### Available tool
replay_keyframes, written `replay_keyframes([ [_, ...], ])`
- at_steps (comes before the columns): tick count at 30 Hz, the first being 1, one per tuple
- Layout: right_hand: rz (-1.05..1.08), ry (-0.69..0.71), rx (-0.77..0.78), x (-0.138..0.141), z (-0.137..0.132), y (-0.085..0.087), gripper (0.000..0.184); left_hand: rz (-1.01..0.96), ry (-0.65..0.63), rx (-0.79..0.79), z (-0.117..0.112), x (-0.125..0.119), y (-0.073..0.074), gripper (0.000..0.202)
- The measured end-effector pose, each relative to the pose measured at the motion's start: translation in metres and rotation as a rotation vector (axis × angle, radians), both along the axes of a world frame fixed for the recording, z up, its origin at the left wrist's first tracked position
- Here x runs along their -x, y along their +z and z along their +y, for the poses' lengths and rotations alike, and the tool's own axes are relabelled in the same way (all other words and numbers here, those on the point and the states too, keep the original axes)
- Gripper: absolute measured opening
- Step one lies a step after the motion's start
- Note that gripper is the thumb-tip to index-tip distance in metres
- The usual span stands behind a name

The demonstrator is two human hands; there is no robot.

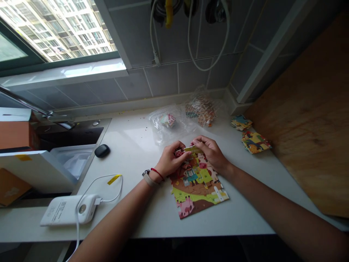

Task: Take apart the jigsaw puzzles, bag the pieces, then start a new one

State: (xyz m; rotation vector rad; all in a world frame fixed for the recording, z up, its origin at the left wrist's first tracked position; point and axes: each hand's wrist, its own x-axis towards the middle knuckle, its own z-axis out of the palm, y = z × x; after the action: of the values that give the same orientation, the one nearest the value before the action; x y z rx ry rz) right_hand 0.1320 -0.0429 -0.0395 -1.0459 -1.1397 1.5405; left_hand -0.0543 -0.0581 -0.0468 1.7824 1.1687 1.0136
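Note:
A partly assembled jigsaw puzzle [195,187] with a farm picture lies flat on the white counter, showing a pig, a cow and a figure in blue. My left hand [173,160] is closed at its upper left corner, with a dark red puzzle piece [178,153] between thumb and forefinger. At the top edge, my right hand [212,153] pinches a yellow-green puzzle piece [190,148], its pale edge raised. The fingers hide part of both pieces and the puzzle's upper border.
Behind the puzzle lie a clear plastic bag [160,134] and another bag of pieces [201,109]. Stacked pieces [255,141] sit at the right by a wooden board [308,127]. Leftward are a black oval object [102,150], a cabled white power bank [68,209] and a sink [100,134].

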Motion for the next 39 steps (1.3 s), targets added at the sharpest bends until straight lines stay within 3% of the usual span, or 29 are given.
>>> replay_keyframes([
  [5,0.012,0.041,-0.033,0.004,-0.007,0.000,0.034,0.046,-0.077,0.019,-0.001,0.004,0.000,0.023],
  [15,0.023,0.055,-0.023,0.001,-0.001,-0.003,0.040,-0.099,0.138,-0.004,-0.002,0.007,-0.001,0.028],
  [20,-0.410,0.117,-0.181,-0.018,0.013,0.007,0.046,-0.111,0.198,-0.017,-0.005,0.010,-0.003,0.027],
  [23,-0.618,0.212,-0.176,-0.033,0.017,0.019,0.056,-0.122,0.224,-0.022,-0.005,0.011,-0.004,0.028],
  [26,-0.844,0.427,-0.259,-0.044,0.012,0.033,0.062,-0.145,0.232,-0.019,-0.005,0.011,-0.004,0.029],
  [30,-1.082,0.728,-0.439,-0.049,-0.001,0.046,0.091,-0.140,0.228,-0.004,-0.006,0.010,-0.005,0.029],
  [34,-1.202,0.776,-0.450,-0.043,-0.009,0.050,0.082,-0.132,0.231,0.013,-0.006,0.011,-0.007,0.031],
  [39,-1.190,0.777,-0.456,-0.038,-0.006,0.050,0.068,-0.140,0.230,0.033,-0.006,0.012,-0.008,0.032],
])
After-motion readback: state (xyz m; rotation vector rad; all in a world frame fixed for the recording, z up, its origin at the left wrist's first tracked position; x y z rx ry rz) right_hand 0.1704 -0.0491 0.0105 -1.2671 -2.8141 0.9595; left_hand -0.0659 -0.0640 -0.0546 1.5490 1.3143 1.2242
